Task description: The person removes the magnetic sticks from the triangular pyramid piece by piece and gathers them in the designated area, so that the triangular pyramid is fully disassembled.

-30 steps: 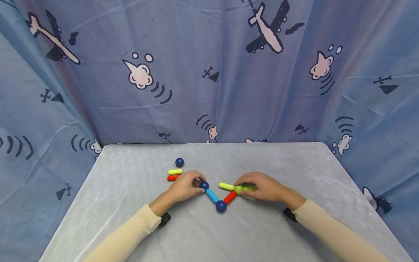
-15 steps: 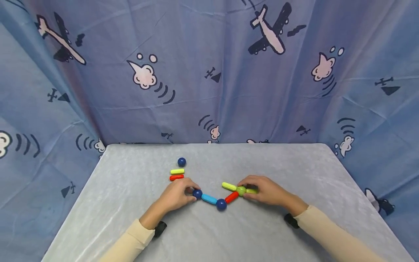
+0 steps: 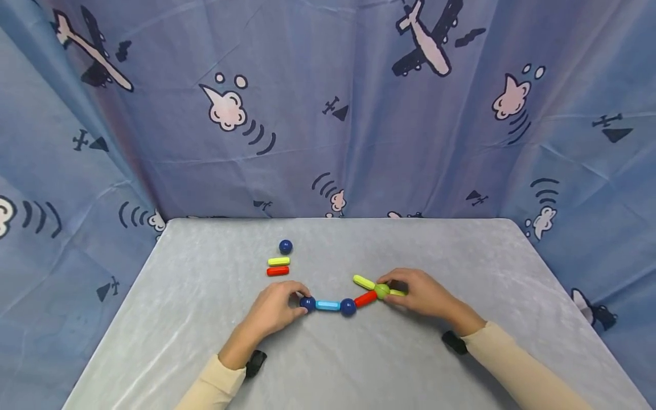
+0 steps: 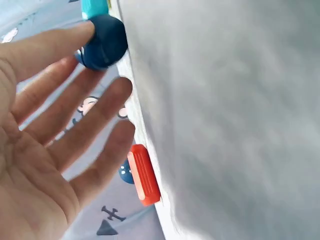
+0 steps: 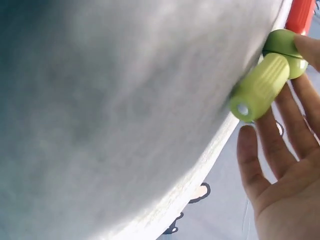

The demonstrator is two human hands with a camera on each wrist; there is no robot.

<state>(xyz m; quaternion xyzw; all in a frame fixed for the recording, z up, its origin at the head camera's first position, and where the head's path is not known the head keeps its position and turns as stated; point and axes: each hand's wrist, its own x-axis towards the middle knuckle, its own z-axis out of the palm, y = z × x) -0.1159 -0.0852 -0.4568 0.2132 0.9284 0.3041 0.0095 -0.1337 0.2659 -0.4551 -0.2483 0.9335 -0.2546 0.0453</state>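
Between thumb and fingers, my left hand (image 3: pixel 274 307) pinches a dark blue ball (image 3: pixel 307 304) at the left end of a joined chain. From that ball a light blue rod (image 3: pixel 328 306) runs to a second dark blue ball (image 3: pixel 348 307), and a red rod (image 3: pixel 366 298) links on to a green ball (image 3: pixel 382 291). My right hand (image 3: pixel 421 293) pinches the green ball. One yellow-green rod (image 3: pixel 364 282) sticks out from it to the upper left; another yellow-green rod (image 5: pixel 262 87) points out under the right hand. The chain lies on or just above the table.
Behind the left hand lie a loose red rod (image 3: pixel 278 271), a loose yellow-green rod (image 3: pixel 279 261) and a loose dark blue ball (image 3: pixel 285 246). They rest on the grey cloth-covered table (image 3: pixel 215 250). A patterned blue curtain (image 3: pixel 287 114) hangs behind the table.
The left hand has moved left and slightly toward me with its ball. The chain's V shape has flattened, the light blue rod swinging nearly level. The right hand has shifted slightly right.
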